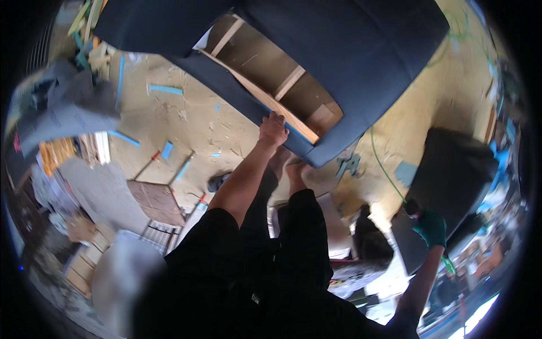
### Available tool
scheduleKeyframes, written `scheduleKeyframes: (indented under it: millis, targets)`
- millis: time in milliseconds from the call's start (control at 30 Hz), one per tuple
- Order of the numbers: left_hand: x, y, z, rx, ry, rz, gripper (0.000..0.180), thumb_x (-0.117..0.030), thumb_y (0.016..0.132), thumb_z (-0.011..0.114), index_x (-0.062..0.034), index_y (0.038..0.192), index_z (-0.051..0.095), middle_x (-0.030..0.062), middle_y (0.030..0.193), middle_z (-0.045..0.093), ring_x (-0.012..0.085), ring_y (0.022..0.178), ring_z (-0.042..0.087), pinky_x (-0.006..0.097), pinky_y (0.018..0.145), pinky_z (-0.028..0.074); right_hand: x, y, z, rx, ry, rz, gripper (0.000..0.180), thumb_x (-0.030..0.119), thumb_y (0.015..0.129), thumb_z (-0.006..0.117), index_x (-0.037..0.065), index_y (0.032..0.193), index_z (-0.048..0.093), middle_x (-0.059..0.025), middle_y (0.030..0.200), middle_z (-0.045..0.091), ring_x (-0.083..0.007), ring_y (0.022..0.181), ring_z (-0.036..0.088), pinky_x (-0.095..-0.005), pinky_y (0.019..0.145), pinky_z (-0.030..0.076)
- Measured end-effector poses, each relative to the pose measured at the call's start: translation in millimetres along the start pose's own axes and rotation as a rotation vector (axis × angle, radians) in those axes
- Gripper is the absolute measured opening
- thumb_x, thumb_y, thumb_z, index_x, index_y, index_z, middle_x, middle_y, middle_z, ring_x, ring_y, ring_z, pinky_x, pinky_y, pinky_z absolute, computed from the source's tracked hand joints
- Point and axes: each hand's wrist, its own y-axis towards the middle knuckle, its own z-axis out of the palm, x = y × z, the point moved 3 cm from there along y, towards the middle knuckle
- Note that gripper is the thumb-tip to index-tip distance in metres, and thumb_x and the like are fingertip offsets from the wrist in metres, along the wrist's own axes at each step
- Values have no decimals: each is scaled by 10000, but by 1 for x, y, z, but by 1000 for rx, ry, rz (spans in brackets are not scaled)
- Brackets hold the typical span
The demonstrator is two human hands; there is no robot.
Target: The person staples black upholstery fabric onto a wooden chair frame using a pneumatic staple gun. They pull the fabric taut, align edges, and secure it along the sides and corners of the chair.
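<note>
A large sofa frame [361, 51] covered in dark navy fabric lies tipped over in front of me, with its wooden underside slats [276, 90] showing. My left hand [273, 129] is bare and grips the sofa's lower fabric edge beside a long wooden rail [282, 113]. My bare feet [289, 167] stand just below that edge. At the lower right, my right hand [432, 227] wears a green glove and is closed on the edge of a dark grey padded panel [454, 169] that stands apart from the sofa.
The sandy floor [192, 121] is littered with wood chips and blue strips [165, 89]. A brown board [155, 200] lies at the left and grey cloth [68, 110] hangs at the far left. A green hose [384, 164] runs between the sofa and the panel.
</note>
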Motion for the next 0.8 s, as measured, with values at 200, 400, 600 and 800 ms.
scheduleKeyframes:
  millis: [200, 400, 600, 800]
  targets:
    - [-19, -6, 21, -121, -347, -154, 205, -111, 837, 681, -51, 1030, 716, 169, 1161, 626, 374, 1002, 680, 469, 911, 582, -32, 83, -154, -393, -154, 0, 500, 237, 778, 825, 162, 1248, 673, -150, 917, 729, -369, 828, 711, -489, 711, 562]
    - [-27, -10, 6, -269, -461, -238, 216, -97, 771, 734, -41, 980, 714, 140, 1128, 637, 369, 1054, 638, 437, 930, 560, 89, 241, -236, -442, 199, -224, 610, 254, 873, 781, 90, 1422, 568, -212, 1073, 750, -401, 983, 731, -499, 825, 575]
    - [-29, -11, 24, -427, -561, -417, 75, -113, 870, 659, -104, 929, 705, 120, 1081, 624, 346, 1087, 627, 471, 939, 500, 252, 417, -263, -679, -22, -715, 612, 340, 939, 715, 114, 1481, 542, -239, 1310, 674, -416, 1121, 696, -467, 934, 575]
    - [-63, -27, -10, -759, -656, -782, 132, -109, 905, 626, -138, 1034, 618, 116, 1071, 567, 384, 1061, 613, 504, 829, 503, 315, 521, -247, -793, -70, -667, 749, 347, 925, 725, 58, 1547, 423, -276, 1425, 587, -468, 1260, 603, -515, 1059, 493]
